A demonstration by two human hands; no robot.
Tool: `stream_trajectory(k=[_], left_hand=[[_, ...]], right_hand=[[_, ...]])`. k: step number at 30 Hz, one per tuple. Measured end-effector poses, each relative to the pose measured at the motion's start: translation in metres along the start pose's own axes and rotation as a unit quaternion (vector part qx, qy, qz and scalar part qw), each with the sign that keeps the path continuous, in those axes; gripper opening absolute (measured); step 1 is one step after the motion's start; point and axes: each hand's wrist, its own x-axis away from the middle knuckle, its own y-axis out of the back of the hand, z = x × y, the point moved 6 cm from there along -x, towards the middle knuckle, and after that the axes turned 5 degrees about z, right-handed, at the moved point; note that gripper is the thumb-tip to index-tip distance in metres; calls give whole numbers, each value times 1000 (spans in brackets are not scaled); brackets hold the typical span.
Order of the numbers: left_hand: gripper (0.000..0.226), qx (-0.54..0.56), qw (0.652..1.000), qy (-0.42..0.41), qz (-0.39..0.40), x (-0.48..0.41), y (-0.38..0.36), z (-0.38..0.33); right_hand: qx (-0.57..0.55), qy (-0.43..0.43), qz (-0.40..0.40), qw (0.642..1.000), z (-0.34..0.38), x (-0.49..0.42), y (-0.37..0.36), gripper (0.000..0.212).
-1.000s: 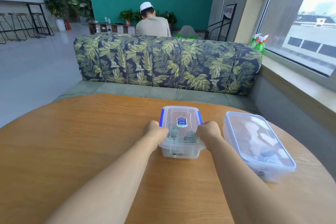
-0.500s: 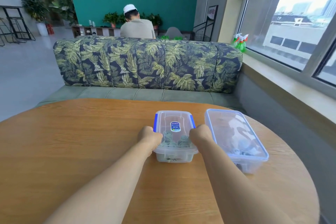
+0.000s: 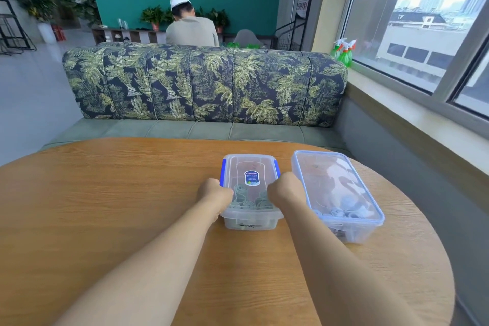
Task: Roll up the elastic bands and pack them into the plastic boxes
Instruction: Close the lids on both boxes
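Clear plastic makes up the small box [image 3: 250,193], which sits on the wooden tabletop [image 3: 111,201] toward its far edge, a bit right of the middle. Its lid is on, with a blue clip on each long side and a blue sticker on top. Rolled elastic bands [image 3: 247,202] show through the lid at the near end of the box. The left hand [image 3: 214,194] grips the box's left side and the right hand [image 3: 284,189] grips its right side. Both hands are curled like fists, and the fingertips are hidden. A bigger box [image 3: 336,188] with a blue-rimmed lid sits just beside it, closer to the tabletop's right edge, with more of them rolled up inside. Past the far edge is a sofa [image 3: 203,85] with a leaf print. A person [image 3: 191,30] in a white cap sits behind it, back turned. Green spray bottles [image 3: 344,53] stand on the window sill [image 3: 397,103].
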Motion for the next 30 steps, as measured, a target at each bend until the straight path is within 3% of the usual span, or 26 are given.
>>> stream_trajectory(k=[6, 15, 19, 22, 27, 30], left_hand=[[14, -8, 1000, 3, 10, 3, -4, -3], [16, -12, 1000, 7, 22, 7, -8, -7], [42, -48, 999, -5, 3, 13, -4, -15], [40, -50, 998, -15, 19, 16, -6, -19], [41, -69, 997, -17, 33, 21, -11, -22], [44, -91, 995, -18, 34, 24, -13, -23]], right_hand=[[128, 35, -27, 991, 10, 5, 6, 19], [165, 56, -62, 983, 15, 14, 22, 16], [164, 59, -137, 975, 4, 11, 52, 12], [214, -12, -174, 961, -28, -4, 74, 34], [140, -151, -118, 972, -90, -12, 89, 76], [100, -164, -82, 978, -109, -13, 89, 100]])
